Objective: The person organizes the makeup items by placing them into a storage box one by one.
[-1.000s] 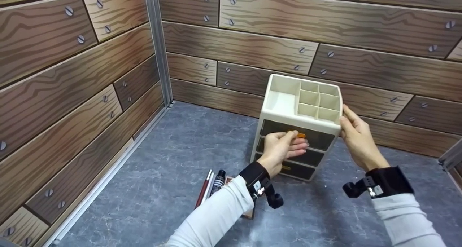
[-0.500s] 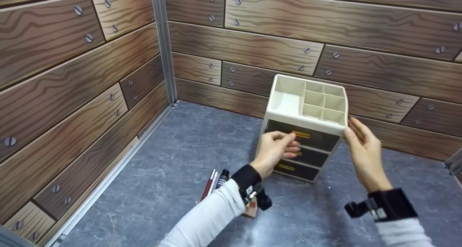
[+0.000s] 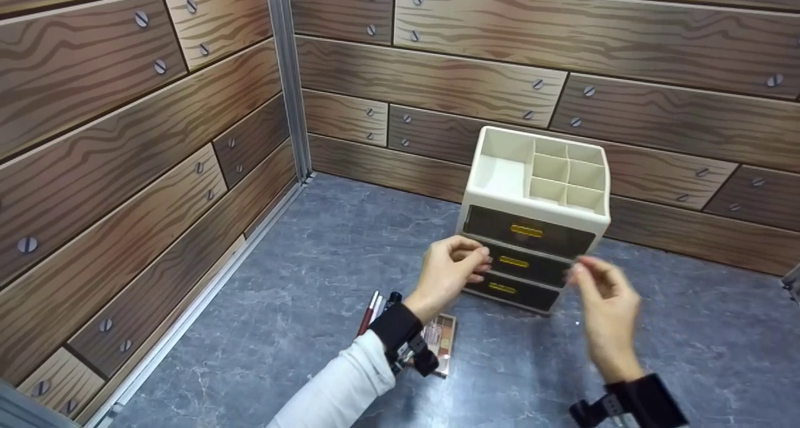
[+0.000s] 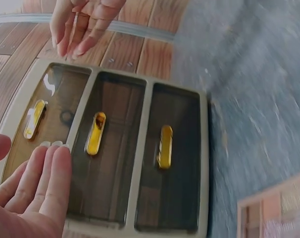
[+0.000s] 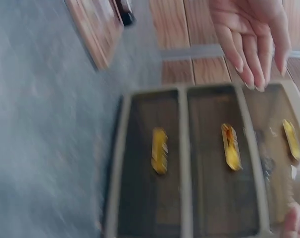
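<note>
A cream desktop organizer has three dark see-through drawers with yellow handles, all pushed in; its top is split into compartments. My left hand hovers in front of the drawers' left side, thumb near bent fingers, nothing held. In the left wrist view, the left fingertips overlap the top drawer, where a small dark ring shape shows behind the front. Off the lower right of the drawers is my right hand, fingers loosely bent and holding nothing.
Partly behind the left wrist lie a makeup palette, a black-capped tube and a dark red pencil-like stick on the grey marbled surface. Wood-patterned walls enclose the back and left.
My left hand has come away from the top drawer's handle, moving left and down. My right hand has let go of the organizer's right side and dropped lower. The head view has shifted slightly.
</note>
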Demonstrator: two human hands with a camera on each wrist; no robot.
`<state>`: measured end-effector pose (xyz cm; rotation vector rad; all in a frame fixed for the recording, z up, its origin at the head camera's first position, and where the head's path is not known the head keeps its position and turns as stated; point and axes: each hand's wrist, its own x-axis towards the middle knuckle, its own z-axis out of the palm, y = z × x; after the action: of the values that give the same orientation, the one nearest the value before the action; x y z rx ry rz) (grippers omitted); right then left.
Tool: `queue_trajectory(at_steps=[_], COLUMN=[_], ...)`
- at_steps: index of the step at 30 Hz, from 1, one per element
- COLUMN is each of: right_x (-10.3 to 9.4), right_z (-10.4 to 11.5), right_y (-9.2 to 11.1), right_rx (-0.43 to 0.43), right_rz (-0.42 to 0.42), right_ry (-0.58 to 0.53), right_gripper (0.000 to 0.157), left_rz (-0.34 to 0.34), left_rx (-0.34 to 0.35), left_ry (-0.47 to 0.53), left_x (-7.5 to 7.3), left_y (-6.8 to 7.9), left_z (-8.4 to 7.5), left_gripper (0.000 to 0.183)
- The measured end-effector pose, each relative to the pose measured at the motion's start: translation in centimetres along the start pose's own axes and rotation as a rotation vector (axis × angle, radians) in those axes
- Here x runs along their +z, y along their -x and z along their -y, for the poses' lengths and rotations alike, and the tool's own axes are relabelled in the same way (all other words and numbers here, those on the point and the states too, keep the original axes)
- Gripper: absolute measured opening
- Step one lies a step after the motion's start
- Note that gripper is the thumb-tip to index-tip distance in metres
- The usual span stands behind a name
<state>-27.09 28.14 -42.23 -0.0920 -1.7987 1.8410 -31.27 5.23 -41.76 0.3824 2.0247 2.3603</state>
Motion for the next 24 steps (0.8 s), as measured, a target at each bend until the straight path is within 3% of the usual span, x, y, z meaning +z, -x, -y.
queue_trajectory(at_steps=[6,12,19,24], right_x=[2.0,3.5,4.5,5.1], right_z=[-1.5,-2.5,-3.1,-3.5], right_y=[0.7,0.0,-0.8,-1.1], right_rx=[0.313,0.517,0.572,0.581], right_rz=[0.166,0.262,0.285,0.279], right_ry=[-0.165,-0.211,-0.268,-0.299], right_gripper=[0.014,0.04,0.035,0.027], left_rz=[0.021,0.029,0.022,0.006], left_rx=[0.053,0.083,0.108,0.074], left_ry=[-0.236,-0.44,-0.611,-0.748], left_x=[-2.7,-5.7,-8.9,-11.6], left_y=[1.3,2.9,4.4,5.2], left_z=[0.2,0.8,1.9,2.5], left_gripper=[0.024,0.027,0.027,0.028])
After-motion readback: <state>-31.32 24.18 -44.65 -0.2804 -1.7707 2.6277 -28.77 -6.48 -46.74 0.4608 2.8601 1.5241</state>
